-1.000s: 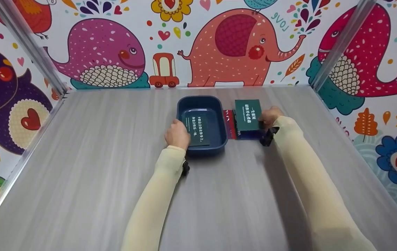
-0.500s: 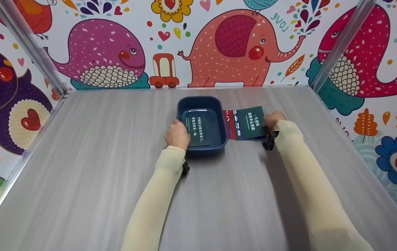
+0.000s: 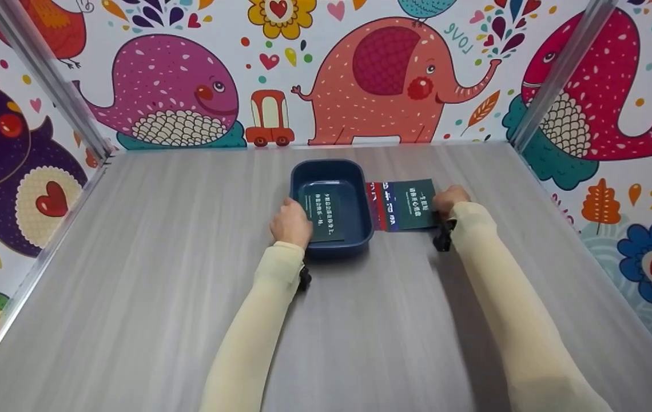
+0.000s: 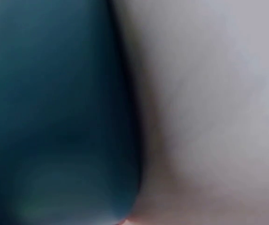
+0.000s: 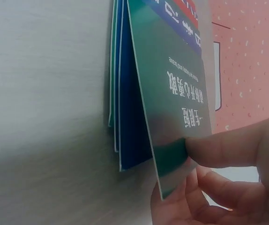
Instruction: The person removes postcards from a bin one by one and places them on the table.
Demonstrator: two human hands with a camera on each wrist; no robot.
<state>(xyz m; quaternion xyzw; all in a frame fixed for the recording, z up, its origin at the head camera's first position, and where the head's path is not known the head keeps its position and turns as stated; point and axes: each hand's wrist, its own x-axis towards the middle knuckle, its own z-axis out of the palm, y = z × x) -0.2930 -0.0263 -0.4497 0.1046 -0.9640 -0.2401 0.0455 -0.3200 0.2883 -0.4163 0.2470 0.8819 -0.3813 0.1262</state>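
Observation:
In the head view my left hand (image 3: pixel 291 223) grips the left side of a dark blue plastic basin (image 3: pixel 337 250). Inside the basin lies a dark green card (image 3: pixel 323 216) with white lettering. To the right of the basin, my right hand (image 3: pixel 450 199) pinches another green card (image 3: pixel 414 205) by its right edge. The right wrist view shows the thumb (image 5: pixel 233 147) on the card's printed face and fingers behind it. Under this card are several others, including a blue card (image 5: pixel 130 136), slightly spread. The left wrist view is blurred, mostly dark blue-green basin wall (image 4: pixel 55 117).
A strip of red card (image 3: pixel 380 206) shows between the basin and the pinched card. Everything stands on a grey wood-grain table (image 3: pixel 372 320). Printed walls (image 3: pixel 280 68) with cartoon animals close off the back and sides, with metal posts at the corners.
My right hand has moved slightly right and toward me with the green card, which has turned and settled over the other cards, uncovering the blue strip. My left hand and the basin have stayed put.

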